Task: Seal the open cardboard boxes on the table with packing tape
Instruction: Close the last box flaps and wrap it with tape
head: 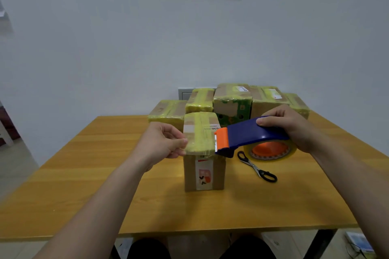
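Standing near-centre before a far stack of taped boxes point(231, 101), a cardboard box point(203, 172) is being sealed. The tape dispenser point(248, 134) is gripped by the right hand point(288, 124) at its right top edge, and the tape point(197, 141) is pinched at the left edge by the left hand point(162, 143), seemingly for tautness. The scissors point(255, 167) are laid to the right. The wooden table point(84, 185) is backed by a white wall point(126, 38).

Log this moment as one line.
left hand pinches tape at front box | right hand grips tape dispenser | scissors lie on table
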`<state>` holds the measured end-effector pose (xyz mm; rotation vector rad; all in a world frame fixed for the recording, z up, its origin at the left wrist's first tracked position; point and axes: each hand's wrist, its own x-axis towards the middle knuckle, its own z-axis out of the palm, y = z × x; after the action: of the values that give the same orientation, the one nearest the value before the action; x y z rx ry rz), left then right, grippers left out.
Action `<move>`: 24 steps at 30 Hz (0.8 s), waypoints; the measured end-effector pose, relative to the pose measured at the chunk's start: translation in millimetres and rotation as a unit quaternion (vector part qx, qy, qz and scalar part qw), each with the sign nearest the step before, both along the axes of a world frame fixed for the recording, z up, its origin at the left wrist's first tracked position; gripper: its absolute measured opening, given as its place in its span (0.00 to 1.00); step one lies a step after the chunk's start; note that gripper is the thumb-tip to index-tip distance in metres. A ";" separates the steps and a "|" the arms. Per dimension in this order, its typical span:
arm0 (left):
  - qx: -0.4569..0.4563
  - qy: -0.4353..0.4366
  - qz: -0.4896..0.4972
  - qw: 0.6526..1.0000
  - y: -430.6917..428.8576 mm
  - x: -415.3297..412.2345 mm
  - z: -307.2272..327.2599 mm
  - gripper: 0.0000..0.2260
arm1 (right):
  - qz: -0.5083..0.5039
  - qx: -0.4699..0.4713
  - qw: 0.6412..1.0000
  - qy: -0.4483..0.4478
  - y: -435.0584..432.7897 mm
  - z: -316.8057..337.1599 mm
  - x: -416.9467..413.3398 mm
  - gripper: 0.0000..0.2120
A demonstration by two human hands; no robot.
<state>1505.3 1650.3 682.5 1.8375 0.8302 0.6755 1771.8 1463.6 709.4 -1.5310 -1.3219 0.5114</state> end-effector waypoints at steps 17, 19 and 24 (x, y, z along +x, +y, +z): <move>0.180 -0.017 0.088 0.980 -16.5 0.9 -31.4 0.06 | -0.003 -0.037 0.995 -0.092 -0.1 10.4 -8.4 0.21; 0.189 -0.012 0.092 0.978 -16.5 1.0 -33.1 0.07 | -0.004 -0.044 0.994 -0.099 1.5 9.3 -9.1 0.22; 0.256 0.039 0.130 0.957 -20.0 2.0 -32.2 0.09 | -0.008 -0.058 0.992 -0.116 5.4 11.3 -10.8 0.21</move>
<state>1507.3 1630.3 650.3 2.2465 1.0295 1.0687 1761.0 1469.0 720.6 -1.7364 -1.4769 0.4163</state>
